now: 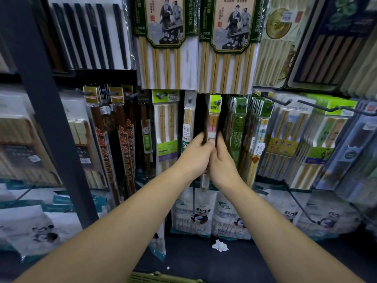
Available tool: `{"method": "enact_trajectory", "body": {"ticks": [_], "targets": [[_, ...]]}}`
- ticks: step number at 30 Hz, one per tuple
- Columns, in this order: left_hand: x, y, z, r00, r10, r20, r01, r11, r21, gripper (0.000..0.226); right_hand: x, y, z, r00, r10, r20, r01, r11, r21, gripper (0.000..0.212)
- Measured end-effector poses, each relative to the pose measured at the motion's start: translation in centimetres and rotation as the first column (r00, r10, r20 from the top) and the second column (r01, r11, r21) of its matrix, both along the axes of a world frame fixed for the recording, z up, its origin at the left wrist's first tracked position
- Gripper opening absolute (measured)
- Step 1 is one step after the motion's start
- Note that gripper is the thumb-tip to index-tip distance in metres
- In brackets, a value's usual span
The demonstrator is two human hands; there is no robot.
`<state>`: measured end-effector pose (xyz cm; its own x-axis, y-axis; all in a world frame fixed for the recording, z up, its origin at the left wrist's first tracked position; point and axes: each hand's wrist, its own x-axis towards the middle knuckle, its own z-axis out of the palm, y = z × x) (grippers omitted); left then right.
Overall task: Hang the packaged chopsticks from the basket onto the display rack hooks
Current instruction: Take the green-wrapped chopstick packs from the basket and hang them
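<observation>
Green-headed chopstick pack (213, 121) stands upright at the rack hook (217, 102), long axis vertical, header up. Both the left hand (195, 158) and the right hand (222, 163) grip its middle, from 2 sides.

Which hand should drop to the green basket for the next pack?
Left, probably. The green slatted plastic basket shows below the left hand and forearm; the right hand can steady the narrow green-headed chopstick pack both grip.

a shop, plainly: right of the dark shelf post (40, 103), rows of packaged chopsticks (167, 127) hung on metal hooks (275, 99), white price stickers (186, 129) on packs, panda-print bags (193, 211) lower down.
</observation>
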<state>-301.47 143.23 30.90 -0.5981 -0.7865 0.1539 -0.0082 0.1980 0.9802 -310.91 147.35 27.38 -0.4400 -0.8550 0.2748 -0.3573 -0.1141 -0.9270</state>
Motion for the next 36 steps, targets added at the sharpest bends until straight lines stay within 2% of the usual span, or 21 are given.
{"method": "enact_trajectory", "body": {"ticks": [2, 4, 7, 9, 11, 15, 19, 21, 25, 32, 36], "targets": [[1.8, 0.4, -0.7, 0.996, 0.017, 0.084, -0.012, 0.998, -0.064, 0.022, 0.5, 1.6, -0.6, 0.999, -0.018, -0.049, 0.022, 0.997, 0.072, 0.065], [4.0, 0.5, -1.2, 0.986, 0.084, 0.147, -0.06, 0.985, -0.159, 0.01, 1.2, 3.3, -1.1, 0.982, -0.086, -0.166, 0.097, 0.994, 0.057, 0.063], [6.2, -0.1, -1.1, 0.968, 0.224, 0.116, -0.183, 0.939, -0.291, 0.013, 2.4, 5.4, -1.2, 0.925, -0.255, -0.283, 0.214, 0.963, -0.166, 0.037], [6.6, -1.0, -0.5, 0.946, 0.32, 0.055, -0.281, 0.891, -0.355, 0.009, 3.1, 5.6, -0.7, 0.914, -0.268, -0.305, 0.199, 0.951, -0.237, 0.028], [6.1, -2.4, 0.1, 0.94, 0.34, 0.014, -0.314, 0.884, -0.346, 0.01, 3.6, 4.8, 0.0, 0.925, -0.183, -0.333, 0.116, 0.97, -0.212, 0.036], [4.3, -4.5, 0.6, 0.972, 0.236, -0.015, -0.234, 0.948, -0.215, 0.05, 4.2, 1.2, 1.1, 0.969, 0.057, -0.241, -0.066, 0.998, -0.026, 0.06], [3.4, -5.3, 1.0, 0.994, 0.108, -0.014, -0.109, 0.989, -0.1, 0.066, 3.7, -2.2, 1.1, 0.978, 0.072, -0.196, -0.062, 0.997, 0.055, 0.066], [3.3, -5.3, 1.3, 0.996, 0.081, -0.042, -0.083, 0.995, -0.056, 0.063, 3.4, -3.2, 0.9, 0.976, 0.05, -0.21, -0.041, 0.998, 0.047, 0.064], [2.8, -5.4, 1.2, 0.997, 0.065, -0.052, -0.07, 0.994, -0.085, 0.043, 2.9, -4.1, 0.6, 0.979, 0.062, -0.192, -0.066, 0.998, -0.013, 0.06], [1.9, -5.7, 0.7, 0.988, 0.154, -0.001, -0.153, 0.981, -0.116, 0.049, 2.2, -4.7, 0.5, 0.985, 0.035, -0.168, -0.04, 0.999, -0.025, 0.057], [2.0, -5.2, 0.6, 0.986, 0.168, 0.006, -0.165, 0.972, -0.168, 0.042, 2.2, -4.4, 0.1, 0.99, 0.052, -0.132, -0.052, 0.999, -0.001, 0.059]]}}
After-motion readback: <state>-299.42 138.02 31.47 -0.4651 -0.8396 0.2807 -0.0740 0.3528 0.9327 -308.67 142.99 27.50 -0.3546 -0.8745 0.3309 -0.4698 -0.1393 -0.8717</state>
